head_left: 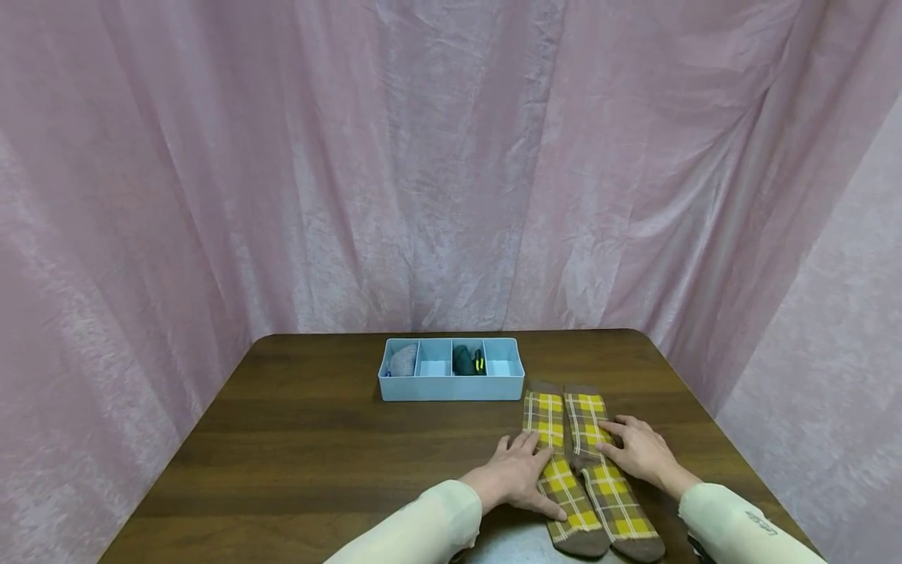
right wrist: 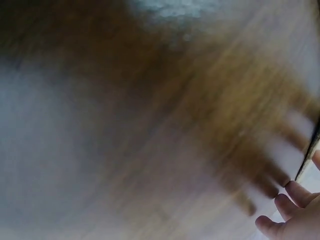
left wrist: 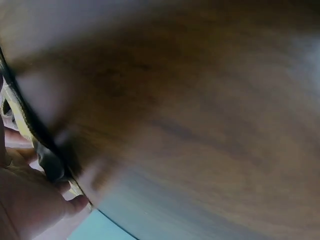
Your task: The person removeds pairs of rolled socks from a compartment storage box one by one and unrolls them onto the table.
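Two yellow and brown plaid socks lie side by side on the table, cuffs toward the back and brown toes toward the front edge: a left sock [head_left: 568, 493] and a right sock [head_left: 615, 505]. My left hand [head_left: 513, 476] rests with spread fingers over the outer side of the left sock, its thumb across the foot part. On the other side, my right hand [head_left: 640, 450] touches the right sock below its cuff with extended fingers. Low in the left wrist view the left hand [left wrist: 30, 200] appears at the sock's edge; the right wrist view catches right-hand fingers [right wrist: 286, 206] near the tabletop.
Behind the socks stands a light blue divided box [head_left: 451, 389] on the brown wooden table [head_left: 296, 439]. It holds a grey rounded item [head_left: 404, 361], a dark green bundle [head_left: 463, 361] and a black-and-yellow item [head_left: 480, 362]. Pink curtains [head_left: 451, 172] hang beyond the table.
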### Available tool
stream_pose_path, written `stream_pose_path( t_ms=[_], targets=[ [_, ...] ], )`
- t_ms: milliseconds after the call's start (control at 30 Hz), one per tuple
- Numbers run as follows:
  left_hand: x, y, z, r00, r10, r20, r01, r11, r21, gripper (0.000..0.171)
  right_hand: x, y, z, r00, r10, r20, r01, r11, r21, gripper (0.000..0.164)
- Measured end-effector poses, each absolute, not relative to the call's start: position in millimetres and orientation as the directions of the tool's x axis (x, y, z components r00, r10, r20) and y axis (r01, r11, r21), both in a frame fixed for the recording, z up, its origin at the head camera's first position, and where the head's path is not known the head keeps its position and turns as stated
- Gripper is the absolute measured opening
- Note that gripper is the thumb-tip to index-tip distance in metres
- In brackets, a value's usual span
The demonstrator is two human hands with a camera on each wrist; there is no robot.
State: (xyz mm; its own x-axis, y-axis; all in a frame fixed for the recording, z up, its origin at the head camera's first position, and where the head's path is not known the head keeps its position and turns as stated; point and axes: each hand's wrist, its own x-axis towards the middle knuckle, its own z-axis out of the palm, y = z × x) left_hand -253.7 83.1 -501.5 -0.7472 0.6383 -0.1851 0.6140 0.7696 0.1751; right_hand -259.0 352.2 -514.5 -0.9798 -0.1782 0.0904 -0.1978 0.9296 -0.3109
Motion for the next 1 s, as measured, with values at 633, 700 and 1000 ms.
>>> stream_pose_path(
  t_ms=[633, 700, 1000],
  targets=[
    [-254, 76, -499, -0.763, 0.636, -0.117, 0.621, 0.771, 0.144, 0.094, -263, 347, -508, -0.966, -0.187, 0.180, -0.237, 0.918, -0.319, 0.050],
    [-257, 73, -498, -0.768, 0.633, -0.096, 0.619, 0.773, 0.141, 0.092, -266, 344, -504, -0.962, -0.187, 0.197, -0.244, 0.915, -0.322, 0.049],
    [-280, 46, -494, -0.808, 0.588, 0.043, 0.581, 0.783, 0.222, 0.084, -286, 320, -481, -0.966, -0.160, 0.203, -0.226, 0.903, -0.366, 0.054]
  ],
)
